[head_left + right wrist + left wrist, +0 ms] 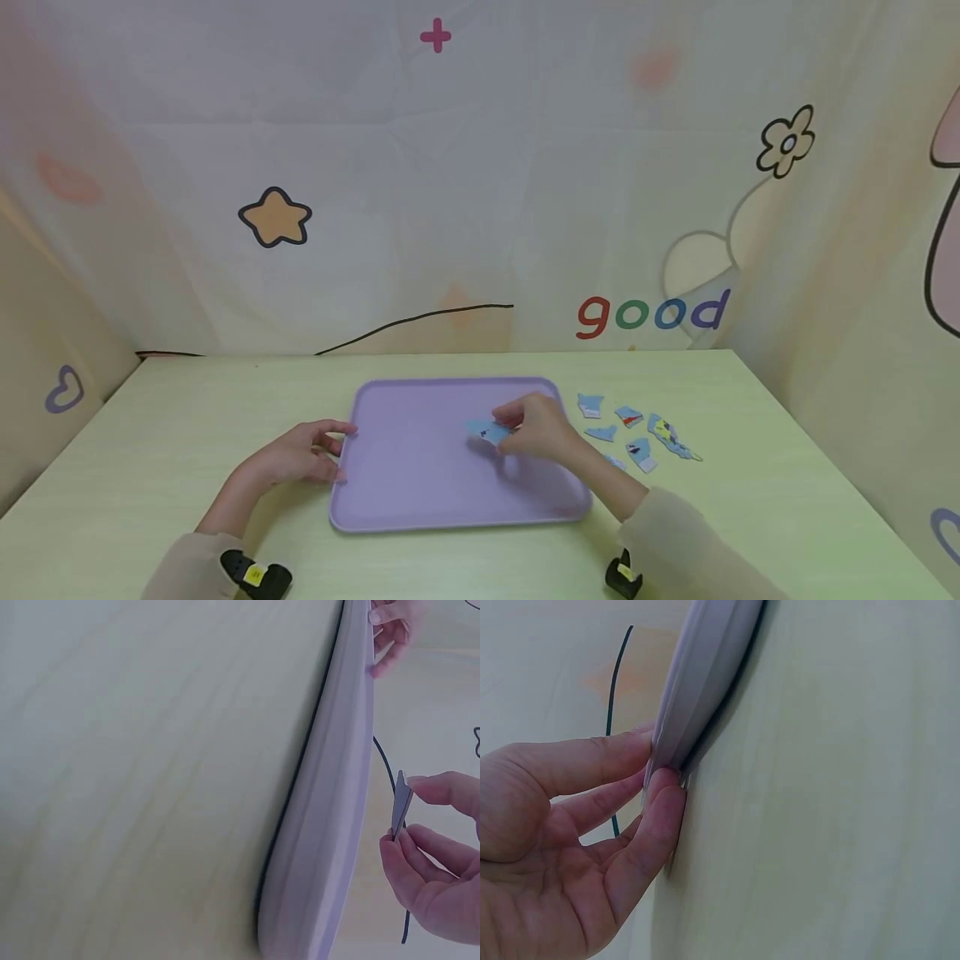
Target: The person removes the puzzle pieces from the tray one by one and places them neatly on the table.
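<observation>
Over the right half of a purple tray (420, 492), my right hand (536, 427) pinches a light-blue puzzle piece (487, 431) between thumb and fingers. The right wrist view shows this thin puzzle piece (402, 804) nearly edge-on, raised above the tray's rim. My left hand (300, 454) holds the tray's left edge. In the left wrist view, its fingertips (666, 799) lie against the outer side of the tray (712, 682), with another finger at the rim.
Right of the tray lie several loose puzzle pieces (600, 432), mostly light blue with printed patches. A longer multicoloured puzzle piece (670, 435) is farthest right among them. The pale table (225, 400) ends at a printed curtain (465, 208) behind and at both sides.
</observation>
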Available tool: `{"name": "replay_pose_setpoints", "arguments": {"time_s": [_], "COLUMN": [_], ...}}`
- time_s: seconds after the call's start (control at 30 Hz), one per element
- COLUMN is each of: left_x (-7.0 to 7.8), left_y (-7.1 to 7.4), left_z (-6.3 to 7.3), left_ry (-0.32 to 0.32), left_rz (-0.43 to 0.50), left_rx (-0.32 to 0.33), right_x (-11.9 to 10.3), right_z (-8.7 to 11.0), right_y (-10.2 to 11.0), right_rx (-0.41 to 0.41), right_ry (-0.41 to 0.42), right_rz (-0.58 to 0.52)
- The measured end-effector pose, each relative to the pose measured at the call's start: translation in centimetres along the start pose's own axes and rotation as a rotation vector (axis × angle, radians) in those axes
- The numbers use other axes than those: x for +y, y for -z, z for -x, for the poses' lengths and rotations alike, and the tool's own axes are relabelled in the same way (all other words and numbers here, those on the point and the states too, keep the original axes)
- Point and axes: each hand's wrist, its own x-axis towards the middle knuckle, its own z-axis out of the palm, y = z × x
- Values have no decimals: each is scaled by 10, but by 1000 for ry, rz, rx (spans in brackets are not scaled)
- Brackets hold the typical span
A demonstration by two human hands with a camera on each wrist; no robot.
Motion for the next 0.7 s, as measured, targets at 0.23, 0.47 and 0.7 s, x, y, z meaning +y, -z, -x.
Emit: {"name": "replay_pose_setpoints", "arguments": {"time_s": [0.23,0.47,0.7], "left_x": [-2,-3,-1], "left_y": [2,2,1], "left_z": [-1,-3,-2], "left_ry": [-3,6,8], "left_rz": [2,-3,5], "left_rx": [-2,11,12], "right_x": [12,30,32], "right_z": [9,19,31], "right_y": [23,46,68], "right_rx": [-15,-15,-9], "right_ry": [8,60,-27], "right_rz": [-34,-60,-84]}}
